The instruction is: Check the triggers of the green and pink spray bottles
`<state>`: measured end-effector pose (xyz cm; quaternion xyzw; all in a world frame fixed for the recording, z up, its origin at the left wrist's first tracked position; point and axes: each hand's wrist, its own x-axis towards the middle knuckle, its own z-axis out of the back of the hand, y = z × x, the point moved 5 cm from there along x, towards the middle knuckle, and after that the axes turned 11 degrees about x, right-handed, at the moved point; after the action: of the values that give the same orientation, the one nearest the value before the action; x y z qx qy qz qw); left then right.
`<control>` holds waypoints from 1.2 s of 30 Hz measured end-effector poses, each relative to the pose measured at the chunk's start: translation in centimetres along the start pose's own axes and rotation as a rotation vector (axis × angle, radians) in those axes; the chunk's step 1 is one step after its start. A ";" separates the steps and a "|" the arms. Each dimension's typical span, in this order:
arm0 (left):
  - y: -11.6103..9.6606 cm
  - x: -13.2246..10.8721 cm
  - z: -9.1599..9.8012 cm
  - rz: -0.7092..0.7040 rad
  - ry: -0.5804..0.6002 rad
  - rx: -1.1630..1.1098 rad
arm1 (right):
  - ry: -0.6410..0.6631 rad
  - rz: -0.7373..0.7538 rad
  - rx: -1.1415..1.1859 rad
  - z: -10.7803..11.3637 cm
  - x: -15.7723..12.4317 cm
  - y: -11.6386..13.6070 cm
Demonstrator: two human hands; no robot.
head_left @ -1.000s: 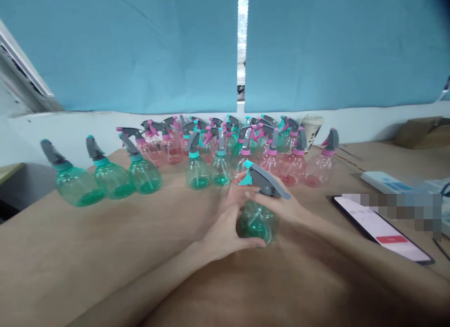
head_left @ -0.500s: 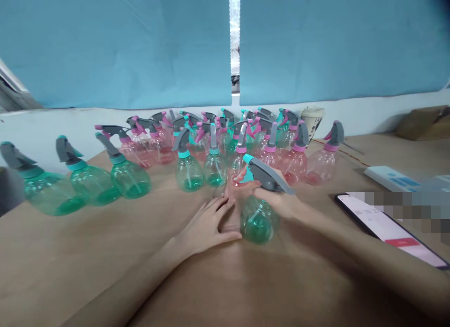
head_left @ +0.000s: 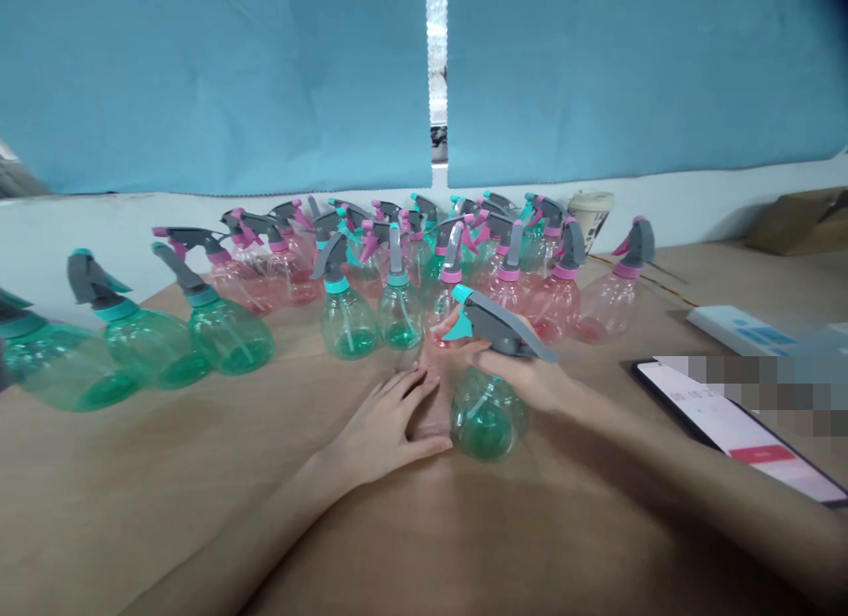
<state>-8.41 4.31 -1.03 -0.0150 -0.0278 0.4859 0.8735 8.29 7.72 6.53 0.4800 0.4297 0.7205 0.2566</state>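
Right hand: grips green spray bottle at its neck.
Left hand: open, flat on table, just left of bottle.

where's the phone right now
Head view: the phone lies on the table, far right, beyond the right hand, in front of a white box.

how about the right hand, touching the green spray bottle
Touching: the head view shows the right hand closed round the neck of the green spray bottle, under its grey sprayer.
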 end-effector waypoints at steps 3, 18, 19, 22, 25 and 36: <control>0.0 0.0 0.0 0.000 0.003 -0.004 | -0.013 -0.029 0.060 0.0 0.0 -0.2; -0.3 0.2 0.0 -0.016 0.011 0.048 | -0.042 -0.088 -0.035 0.0 -0.4 0.2; -0.3 0.2 0.0 -0.015 0.013 0.051 | -0.042 -0.088 -0.035 0.0 -0.4 0.2; -0.3 0.2 0.0 -0.018 0.018 0.061 | -0.041 -0.074 -0.026 0.0 -0.4 0.2; -0.3 0.2 0.0 -0.013 0.026 0.066 | -0.030 -0.056 -0.019 0.0 -0.4 0.2; -0.4 0.2 0.1 -0.011 0.038 0.070 | 0.023 -0.054 0.002 -0.2 -0.3 0.0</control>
<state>-8.01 4.24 -0.91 0.0064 0.0056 0.4814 0.8765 8.28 7.43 6.31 0.4602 0.4463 0.7184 0.2701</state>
